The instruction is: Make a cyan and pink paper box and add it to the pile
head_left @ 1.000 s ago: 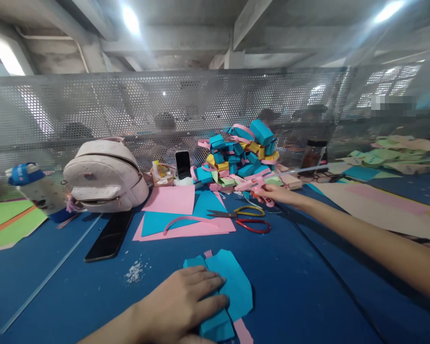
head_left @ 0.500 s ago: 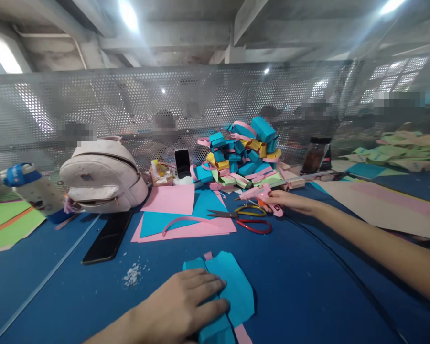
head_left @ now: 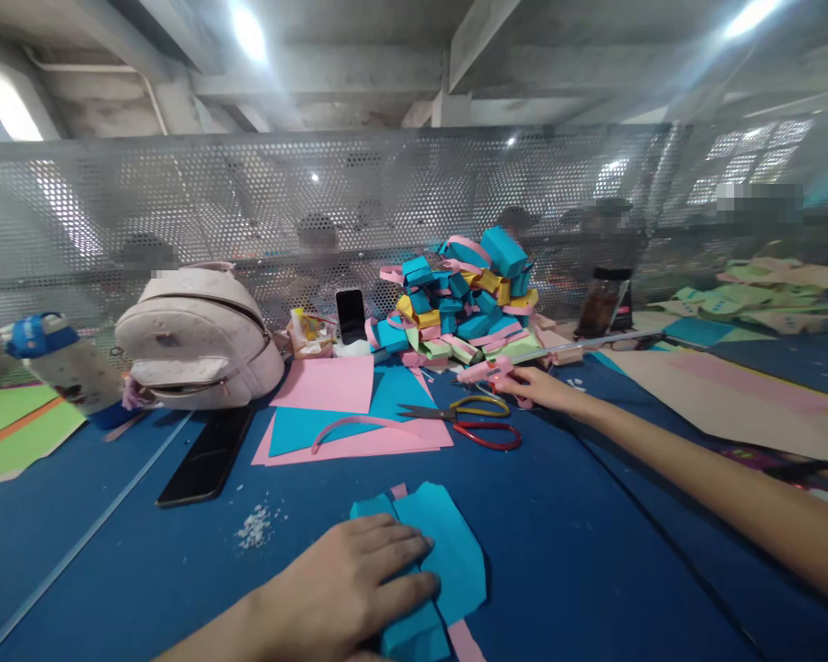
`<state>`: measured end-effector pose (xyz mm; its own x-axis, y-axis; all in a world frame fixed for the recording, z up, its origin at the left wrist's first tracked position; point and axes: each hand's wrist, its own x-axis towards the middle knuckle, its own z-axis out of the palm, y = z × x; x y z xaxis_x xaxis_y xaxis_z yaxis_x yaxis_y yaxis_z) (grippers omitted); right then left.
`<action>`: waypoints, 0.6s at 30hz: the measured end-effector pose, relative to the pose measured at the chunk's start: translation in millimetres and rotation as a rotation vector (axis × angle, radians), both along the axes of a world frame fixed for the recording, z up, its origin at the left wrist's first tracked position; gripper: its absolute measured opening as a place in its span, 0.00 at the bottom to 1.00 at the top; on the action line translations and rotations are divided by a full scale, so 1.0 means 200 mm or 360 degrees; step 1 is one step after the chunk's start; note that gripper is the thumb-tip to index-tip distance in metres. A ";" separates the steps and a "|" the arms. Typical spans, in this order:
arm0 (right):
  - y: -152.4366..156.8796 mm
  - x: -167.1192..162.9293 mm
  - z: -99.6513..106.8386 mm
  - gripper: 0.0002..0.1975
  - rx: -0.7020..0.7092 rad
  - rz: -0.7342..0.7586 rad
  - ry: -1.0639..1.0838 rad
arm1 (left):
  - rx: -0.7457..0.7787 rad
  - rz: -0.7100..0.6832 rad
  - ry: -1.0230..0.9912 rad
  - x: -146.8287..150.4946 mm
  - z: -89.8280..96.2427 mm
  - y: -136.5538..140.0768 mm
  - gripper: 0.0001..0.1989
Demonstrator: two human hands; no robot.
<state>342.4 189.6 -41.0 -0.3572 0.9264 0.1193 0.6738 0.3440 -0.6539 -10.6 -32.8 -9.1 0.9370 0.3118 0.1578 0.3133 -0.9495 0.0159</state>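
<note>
My left hand [head_left: 355, 579] lies over a folded blue paper box [head_left: 414, 634] near the front of the table, its fingers curved round the box and pressing on it. A blue paper flap [head_left: 448, 552] spreads out to the right of the fingers, and bits of a pink paper strip [head_left: 465, 641] stick out from under it. Stretched far forward, my right hand [head_left: 542, 390] is closed round the handle of a pink glue gun [head_left: 484, 371], whose nozzle points left. Just below the gun lie open scissors [head_left: 448, 414] with one yellow and one red handle loop.
Behind the scissors are pink and blue paper sheets [head_left: 324, 382] and a heap of folded paper boxes [head_left: 455, 303]. On the left stand a white backpack [head_left: 193, 340] and a bottle [head_left: 69, 372], with a black phone [head_left: 207, 460] in front. A black cord [head_left: 662, 529] runs along the right.
My right hand and the glue gun have shifted slightly left and away from me, and the gun's handle has dropped behind the hand. My left hand stays on the blue paper box.
</note>
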 end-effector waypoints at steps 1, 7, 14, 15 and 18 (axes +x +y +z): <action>-0.01 0.01 0.00 0.25 0.0019 -0.0010 -0.0061 | -0.0006 0.0001 0.0000 0.00 0.00 0.00 0.31; -0.14 0.04 0.12 0.19 0.0168 -0.0140 -0.0608 | -0.0040 0.0013 0.0023 0.00 0.00 0.00 0.32; -0.50 -0.19 0.31 0.15 0.0527 -0.0135 -0.0892 | -0.0042 0.0011 -0.0003 0.01 0.00 0.00 0.32; -0.55 -0.25 0.31 0.15 0.0526 0.0072 -0.0715 | -0.0041 0.0012 -0.0016 0.01 0.00 0.00 0.32; -0.65 -0.45 0.26 0.17 0.0248 0.0638 -0.0018 | -0.0028 0.0008 -0.0028 0.01 0.00 0.01 0.31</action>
<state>253.0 60.0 10.7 -0.6874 0.6851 0.2411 0.4734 0.6744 -0.5666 -9.3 -31.5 -10.0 0.9324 0.3196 0.1689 0.3178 -0.9474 0.0385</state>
